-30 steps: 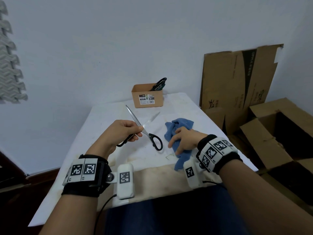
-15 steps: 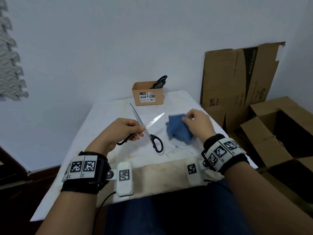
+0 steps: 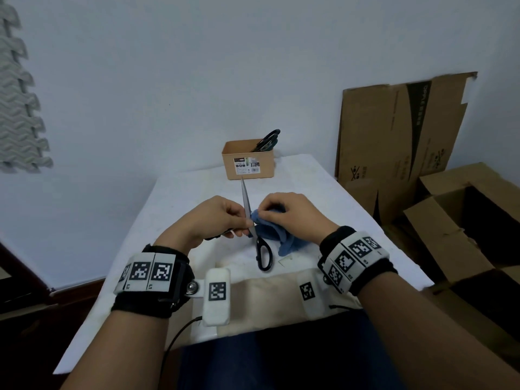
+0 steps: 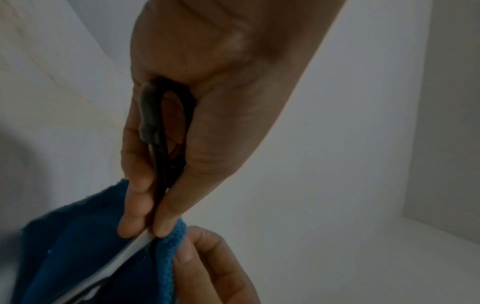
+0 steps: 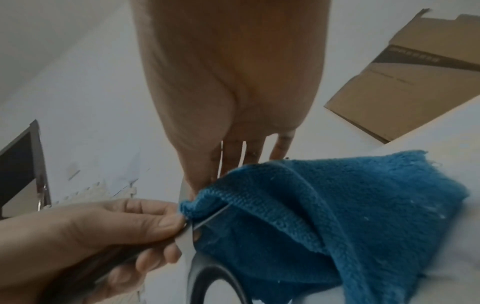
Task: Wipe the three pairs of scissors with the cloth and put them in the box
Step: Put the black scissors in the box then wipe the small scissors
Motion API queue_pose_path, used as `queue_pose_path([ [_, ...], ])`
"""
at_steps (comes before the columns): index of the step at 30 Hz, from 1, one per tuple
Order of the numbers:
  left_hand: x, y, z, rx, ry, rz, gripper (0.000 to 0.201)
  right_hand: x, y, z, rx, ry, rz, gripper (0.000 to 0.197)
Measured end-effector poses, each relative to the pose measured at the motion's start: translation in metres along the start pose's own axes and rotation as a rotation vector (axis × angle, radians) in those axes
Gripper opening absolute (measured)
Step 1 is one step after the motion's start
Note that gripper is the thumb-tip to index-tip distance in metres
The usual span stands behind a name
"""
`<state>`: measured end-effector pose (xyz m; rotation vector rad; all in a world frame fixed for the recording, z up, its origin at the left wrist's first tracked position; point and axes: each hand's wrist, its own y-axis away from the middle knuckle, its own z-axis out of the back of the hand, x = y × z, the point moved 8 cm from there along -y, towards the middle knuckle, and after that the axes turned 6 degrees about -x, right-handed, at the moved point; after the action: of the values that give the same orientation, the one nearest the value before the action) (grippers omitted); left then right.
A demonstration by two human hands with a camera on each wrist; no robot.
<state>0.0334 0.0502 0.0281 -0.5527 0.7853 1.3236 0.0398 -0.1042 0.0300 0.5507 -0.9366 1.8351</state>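
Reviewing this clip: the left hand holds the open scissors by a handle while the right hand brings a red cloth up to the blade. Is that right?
Not quite: the cloth is blue, not red, as the head and right wrist views show. The rest stands: the left hand holds the open scissors by a handle, and the right hand has the cloth against the blade.

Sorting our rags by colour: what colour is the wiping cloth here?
Blue, teal-leaning; the cloth shows best in the right wrist view.

Dim, even indoor light, soft shadows, wide-angle edge bending, both wrist views dark and slightly blurred
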Motion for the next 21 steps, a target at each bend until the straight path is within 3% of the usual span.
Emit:
queue_pose_path([
  [6, -0.009, -0.001, 0.0, -0.023, -0.037, -0.017, 0.021, 0.003, -0.001, -0.001, -0.007, 0.193, 0.04, 0.012],
  [21, -0.01, 0.004, 0.006, -0.025, -0.003, -0.041, 0.025, -0.017, -0.001, 0.013, -0.093, 0.162, -0.073, 0.016],
])
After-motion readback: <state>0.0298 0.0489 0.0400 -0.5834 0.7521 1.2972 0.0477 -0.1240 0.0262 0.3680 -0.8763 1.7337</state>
